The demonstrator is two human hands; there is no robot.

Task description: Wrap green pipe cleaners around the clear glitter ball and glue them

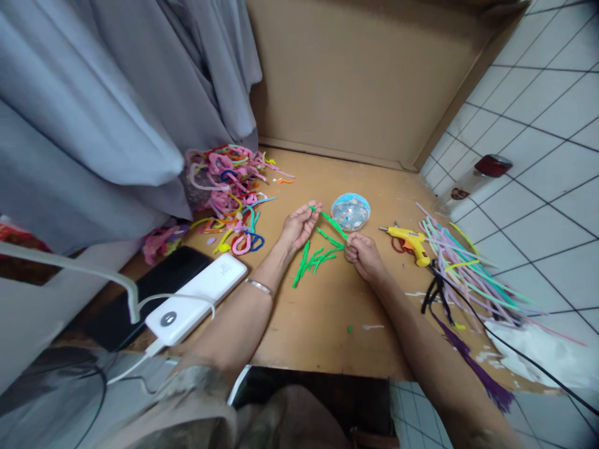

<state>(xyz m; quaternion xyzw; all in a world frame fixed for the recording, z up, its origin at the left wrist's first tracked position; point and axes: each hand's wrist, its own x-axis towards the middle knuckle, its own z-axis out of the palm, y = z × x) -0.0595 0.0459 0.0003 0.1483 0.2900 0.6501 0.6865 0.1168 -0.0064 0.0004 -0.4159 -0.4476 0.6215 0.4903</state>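
Head cam: L hand (301,227) pinches one end of a green fuzzy stem (334,224); R hand (365,254) is clenched round the other end, so it spans b/w both over the table (313,330). More green pcs (304,265) lie just below, nearer the person. Round dish (350,211) w/ bits sits just beyond; yellow glue gun (409,239) on R side, multicolor pile (227,187) on L.
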